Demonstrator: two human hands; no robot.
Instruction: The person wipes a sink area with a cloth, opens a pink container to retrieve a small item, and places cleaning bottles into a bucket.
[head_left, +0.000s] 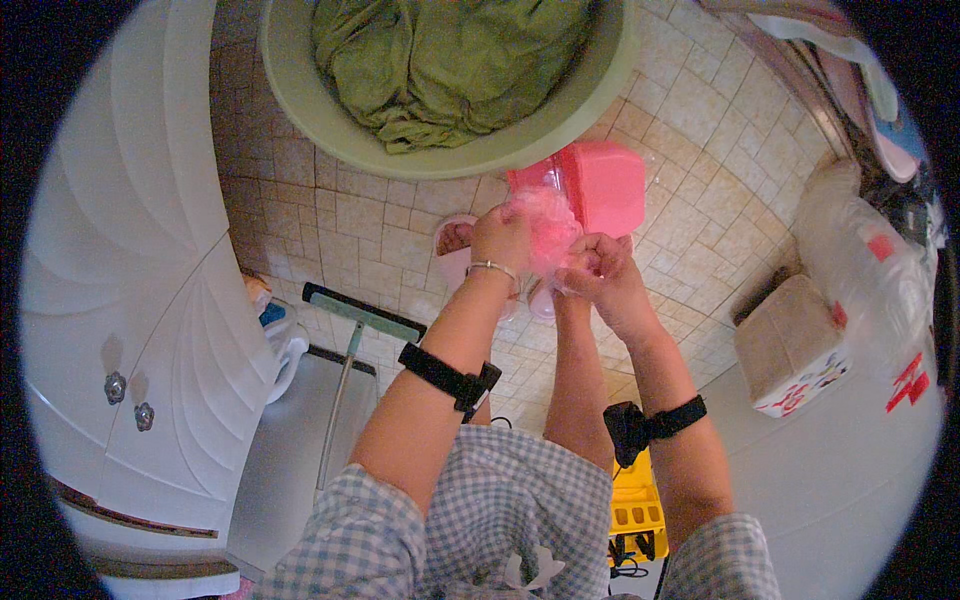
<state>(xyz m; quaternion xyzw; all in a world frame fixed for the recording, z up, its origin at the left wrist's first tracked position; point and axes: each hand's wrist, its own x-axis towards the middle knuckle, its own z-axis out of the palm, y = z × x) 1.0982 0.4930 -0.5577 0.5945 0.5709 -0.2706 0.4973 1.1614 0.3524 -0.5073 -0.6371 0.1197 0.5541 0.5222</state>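
My left hand grips a crumpled bunch of thin, see-through plastic that looks pinkish. On its other side, my right hand has its fingers curled, with thumb and fingertips at the plastic's lower right edge. Just beyond both hands a pink plastic container rests on the tiled floor, partly under the basin's rim. A large pale green basin at the top holds bunched green cloth. Pink slippers are on my feet, partly hidden behind my hands.
A floor squeegee stands at left beside white cabinet doors. To the right are a cardboard box and a clear plastic bag with red marks. A yellow plastic crate holding black cables sits beside my legs.
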